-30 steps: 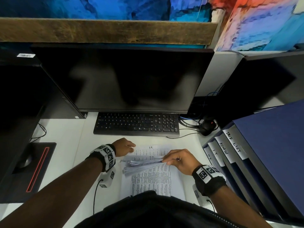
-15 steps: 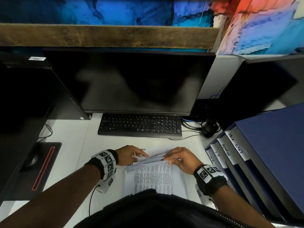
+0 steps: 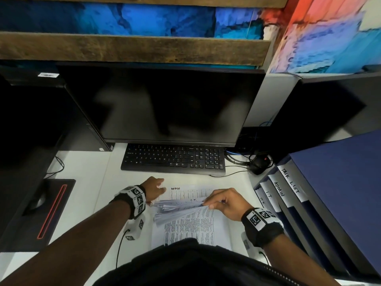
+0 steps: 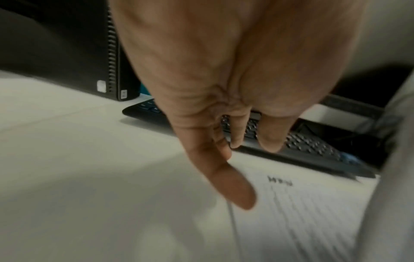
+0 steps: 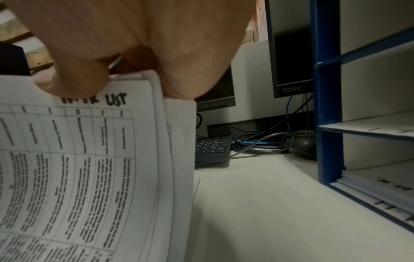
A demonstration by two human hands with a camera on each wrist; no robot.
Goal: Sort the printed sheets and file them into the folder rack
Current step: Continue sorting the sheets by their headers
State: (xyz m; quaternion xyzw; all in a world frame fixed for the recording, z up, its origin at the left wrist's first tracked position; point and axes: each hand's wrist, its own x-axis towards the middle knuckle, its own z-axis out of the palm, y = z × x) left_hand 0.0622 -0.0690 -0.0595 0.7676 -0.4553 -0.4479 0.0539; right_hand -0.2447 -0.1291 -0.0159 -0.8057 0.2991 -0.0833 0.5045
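Observation:
A stack of printed sheets [image 3: 191, 223] lies on the white desk in front of the keyboard. My right hand [image 3: 212, 203] pinches the far edges of several sheets and holds them lifted and fanned. In the right wrist view the front lifted sheet [image 5: 89, 159] is headed TASK LIST, under my right hand [image 5: 125, 78]. My left hand [image 3: 159, 187] hovers with straight fingers at the left edge of a flat sheet [image 3: 185, 193] headed ADMIN and holds nothing. The left wrist view shows that hand [image 4: 224, 141] over the same sheet [image 4: 302, 212]. The blue folder rack [image 3: 329, 193] stands at the right with slots labelled TASK LIST, ADMIN and I.T.
A black keyboard [image 3: 173, 159] and a dark monitor [image 3: 165, 104] stand behind the sheets. A mouse and tangled cables [image 3: 257, 164] lie between keyboard and rack. A black mouse pad [image 3: 47, 211] sits at the left, a second monitor [image 3: 319, 112] at the back right.
My left hand has let go of the stack's left edge and moved out over the far left corner. The ADMIN sheet now lies exposed. My right hand still holds the lifted edges.

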